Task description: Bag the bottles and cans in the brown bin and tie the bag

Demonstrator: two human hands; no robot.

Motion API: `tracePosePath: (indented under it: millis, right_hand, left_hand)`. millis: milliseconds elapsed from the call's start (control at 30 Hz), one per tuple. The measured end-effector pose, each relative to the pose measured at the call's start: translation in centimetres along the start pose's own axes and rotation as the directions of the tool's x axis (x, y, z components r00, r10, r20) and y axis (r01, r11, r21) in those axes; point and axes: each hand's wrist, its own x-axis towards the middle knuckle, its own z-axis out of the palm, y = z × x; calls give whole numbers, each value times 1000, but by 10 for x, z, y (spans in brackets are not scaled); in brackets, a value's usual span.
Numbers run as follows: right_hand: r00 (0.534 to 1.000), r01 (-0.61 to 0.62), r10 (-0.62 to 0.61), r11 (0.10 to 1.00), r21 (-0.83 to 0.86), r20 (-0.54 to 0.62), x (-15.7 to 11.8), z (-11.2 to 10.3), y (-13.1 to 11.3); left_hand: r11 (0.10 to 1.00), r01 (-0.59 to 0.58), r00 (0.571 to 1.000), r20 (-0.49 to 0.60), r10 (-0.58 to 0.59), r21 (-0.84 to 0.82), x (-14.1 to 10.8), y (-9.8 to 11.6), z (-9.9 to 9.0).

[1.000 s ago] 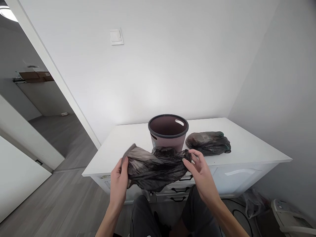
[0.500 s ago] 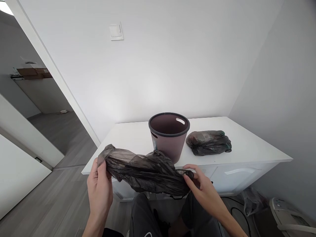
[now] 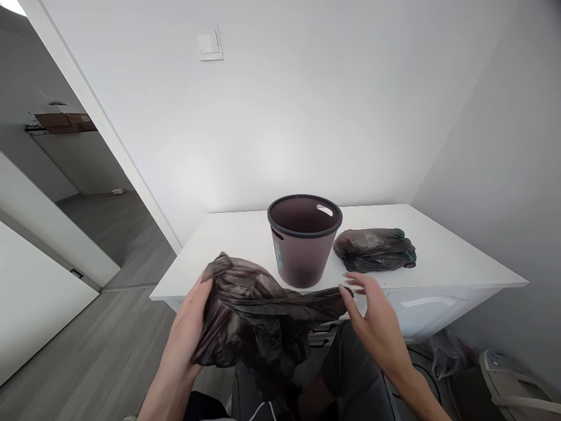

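Note:
A thin black plastic garbage bag [image 3: 258,304] is stretched between my two hands, crumpled and puffed out on its left side. My left hand [image 3: 186,321] grips the bag's left end, its fingers mostly hidden by the plastic. At the narrow, pulled-out right end, my right hand [image 3: 372,313] pinches the bag's tip, though the fingertips are partly hidden. Just beyond the bag stands an upright purple-brown trash bin [image 3: 302,257] with a dark rim and cut-out handles. Its visible inside holds no liner.
Right of the bin, a bunched dark plastic bundle [image 3: 374,250] lies on the white cabinet top [image 3: 456,251]. A grey-white appliance [image 3: 512,380] and a clear plastic bag [image 3: 447,354] are on the floor at right. A doorway opens on the left.
The bag's left part has puffed out and now hangs lower, while its right end is drawn into a thin strip. My left hand has turned and moved slightly right. The view has shifted a little.

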Motion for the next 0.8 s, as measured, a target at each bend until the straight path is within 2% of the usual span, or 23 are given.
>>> tracePosePath:
  millis: [67,133,233,267,300,333,400,500,567,667,767,800]
  right_hand:
    - [993,103,-100,994,46,-62,-4,-2,-16]
    - [977,191,-201,973,132,67,-10,-1,-34]
    - [878,277,-335,938,207,342,-15,4,-57]
    - [853,301,-361,930,210,378,-15,6,-62]
    - [846,314,-373,926,210,380,-15,7,-66]
    - [857,310,-369,927,213,358,-13,7,-69]
    - [913,255,-310,940,226,263,-9,2,-71]
    - [982,102,-139,959,263,127,0,-15,-68]
    - [994,8,-42,950,313,102,5,-29,-61]
    - [992,-85,36,902,424,122,10,-47,-46]
    - [992,-114,70,850,514,105,9,-61,-28]
    - [994,-102,60,841,532,96,8,-65,-22]
  left_hand:
    - [998,55,995,83,-56,22,-5,3,9]
    - [995,81,974,207,-90,55,-12,6,17]
    - [995,34,899,433,-71,92,-19,10,24]
    - [995,20,869,490,-68,102,-19,11,23]
    - [994,8,846,530,-67,112,-17,11,22]
    - [992,-2,823,563,-68,123,-14,12,19]
    - [990,-30,765,641,-66,139,-5,12,10]
    - [981,-81,650,756,-83,177,8,15,-2]
    - [965,-84,606,782,-148,248,13,17,-7]
    - [934,-79,562,790,-246,348,18,15,-10]
    - [935,-95,528,814,-243,341,23,1,-13]
    - [948,-94,505,835,-217,304,23,-5,-15]
